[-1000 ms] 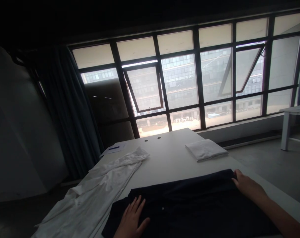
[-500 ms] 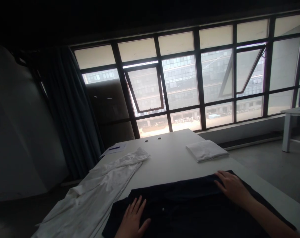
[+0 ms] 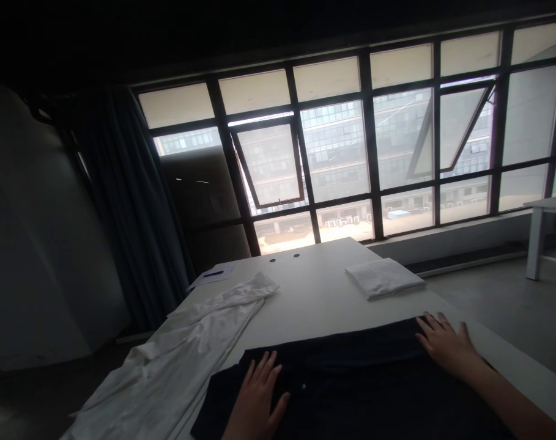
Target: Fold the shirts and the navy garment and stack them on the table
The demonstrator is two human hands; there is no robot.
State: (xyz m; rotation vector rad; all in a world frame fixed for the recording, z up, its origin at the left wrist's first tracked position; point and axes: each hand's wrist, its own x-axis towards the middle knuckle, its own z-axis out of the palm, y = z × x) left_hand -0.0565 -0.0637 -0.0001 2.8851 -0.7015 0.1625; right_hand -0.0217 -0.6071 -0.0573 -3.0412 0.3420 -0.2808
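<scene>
A dark navy garment [image 3: 351, 373] lies spread at the near end of the white table, with a small pale button or spot on it. My left hand [image 3: 258, 397] rests palm down on its left part, fingers stretched and thumb apart. At the garment's far right corner lies my right hand [image 3: 449, 345], flat with fingers spread, touching the cloth near its edge. Neither hand grips anything. The garment's near side runs out of the picture, so its kind is not certain.
A crumpled white garment [image 3: 186, 354] covers the table's left side. A folded white cloth [image 3: 385, 278] lies toward the right edge of the table [image 3: 305, 299]. Paper with a pen [image 3: 213, 274] is at the far left. Another white table [image 3: 537, 238] stands at right, windows beyond.
My right hand has slid rightward to the garment's far right corner, its fingers spreading wider. My left hand has shifted slightly right and up on the cloth.
</scene>
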